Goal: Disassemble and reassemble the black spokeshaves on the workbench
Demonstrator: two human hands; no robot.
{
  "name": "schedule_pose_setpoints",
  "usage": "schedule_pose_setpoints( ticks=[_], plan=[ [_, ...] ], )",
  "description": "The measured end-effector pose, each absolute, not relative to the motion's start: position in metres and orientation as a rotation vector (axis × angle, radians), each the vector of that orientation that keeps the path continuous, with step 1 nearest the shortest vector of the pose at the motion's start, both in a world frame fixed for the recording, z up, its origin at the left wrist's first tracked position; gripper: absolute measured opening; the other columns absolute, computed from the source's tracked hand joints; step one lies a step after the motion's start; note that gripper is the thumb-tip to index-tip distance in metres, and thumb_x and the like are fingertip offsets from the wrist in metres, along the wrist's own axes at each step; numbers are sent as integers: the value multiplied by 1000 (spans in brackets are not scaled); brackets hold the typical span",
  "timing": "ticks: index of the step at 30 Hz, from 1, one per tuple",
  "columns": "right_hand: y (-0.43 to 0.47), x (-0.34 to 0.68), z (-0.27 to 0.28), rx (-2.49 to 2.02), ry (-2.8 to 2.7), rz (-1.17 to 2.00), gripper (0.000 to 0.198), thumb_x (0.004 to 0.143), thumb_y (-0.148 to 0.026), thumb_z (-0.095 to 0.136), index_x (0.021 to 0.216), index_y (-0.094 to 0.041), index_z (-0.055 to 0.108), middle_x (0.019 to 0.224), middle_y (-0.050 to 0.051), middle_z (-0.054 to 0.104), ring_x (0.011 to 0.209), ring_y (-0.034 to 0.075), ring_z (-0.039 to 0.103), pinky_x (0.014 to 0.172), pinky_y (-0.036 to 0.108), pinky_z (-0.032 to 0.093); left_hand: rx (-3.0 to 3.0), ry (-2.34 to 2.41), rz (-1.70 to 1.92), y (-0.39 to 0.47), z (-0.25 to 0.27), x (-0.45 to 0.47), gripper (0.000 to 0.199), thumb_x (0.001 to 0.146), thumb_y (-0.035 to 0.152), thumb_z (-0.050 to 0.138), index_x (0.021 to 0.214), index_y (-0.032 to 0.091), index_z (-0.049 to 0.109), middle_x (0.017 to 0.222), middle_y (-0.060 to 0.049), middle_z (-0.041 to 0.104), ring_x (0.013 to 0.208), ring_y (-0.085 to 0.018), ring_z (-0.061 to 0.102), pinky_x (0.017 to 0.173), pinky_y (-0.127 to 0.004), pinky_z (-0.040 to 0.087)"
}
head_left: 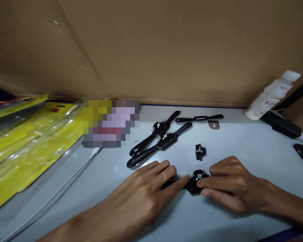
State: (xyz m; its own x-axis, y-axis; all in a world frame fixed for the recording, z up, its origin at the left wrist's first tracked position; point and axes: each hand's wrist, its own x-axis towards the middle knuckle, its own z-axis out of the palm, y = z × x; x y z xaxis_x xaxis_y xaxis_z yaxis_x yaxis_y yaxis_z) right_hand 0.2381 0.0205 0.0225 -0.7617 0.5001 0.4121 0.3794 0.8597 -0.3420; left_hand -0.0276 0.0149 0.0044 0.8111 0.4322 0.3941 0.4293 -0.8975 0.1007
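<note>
A black spokeshave (195, 187) lies on the table in front of me, its silver screw showing on top. My left hand (151, 188) is closed over its left handle, the thumb pressed against the body. My right hand (233, 186) is closed at the other side, fingertips on the body beside the screw; its right handle is hidden under that hand. Just beyond lies a loose black cap with a silver wing screw (200, 152). Farther back are two more spokeshaves, one (164, 140) nearer and one (155, 132) behind it, both slanting up to the right.
A bare spokeshave frame (200, 118) and a flat metal blade (214, 125) lie at the back. Yellow clear-fronted packages (35, 134) cover the left side, near a blurred-out object (111, 124) with a white cable (58, 191). A bottle (271, 95) and a black box (280, 124) stand right.
</note>
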Motion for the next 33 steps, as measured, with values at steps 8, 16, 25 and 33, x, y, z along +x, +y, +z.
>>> schedule_pose_setpoints(
  ticks=[8,16,25,33],
  plan=[
    [22,238,15,-817,-2398,358,31,108,-24,51,93,-15,77,71,2,74,56,12,63,56,27,44,3010,708,638,18,4,-29,45,92,1,45,134,8,59,93,-8,66,83,-22,63,70,-35,55],
    [28,241,16,-996,-2431,381,25,104,-18,52,95,-15,74,79,4,75,65,15,68,61,27,46,3026,724,619,17,4,-27,36,101,7,41,131,7,61,93,-9,66,82,-23,63,68,-37,57],
    [29,256,40,-1015,-2888,339,17,102,-28,58,111,-19,68,91,4,73,70,18,66,64,32,43,3054,702,618,19,3,-29,47,92,-1,38,134,5,58,95,-9,69,84,-24,65,71,-39,58],
    [24,253,45,-999,-3011,240,7,98,-21,63,104,-18,65,86,2,71,69,18,64,60,33,38,3073,695,587,20,2,-30,53,86,-3,41,135,5,56,94,-8,70,83,-24,64,70,-37,57]
  ],
)
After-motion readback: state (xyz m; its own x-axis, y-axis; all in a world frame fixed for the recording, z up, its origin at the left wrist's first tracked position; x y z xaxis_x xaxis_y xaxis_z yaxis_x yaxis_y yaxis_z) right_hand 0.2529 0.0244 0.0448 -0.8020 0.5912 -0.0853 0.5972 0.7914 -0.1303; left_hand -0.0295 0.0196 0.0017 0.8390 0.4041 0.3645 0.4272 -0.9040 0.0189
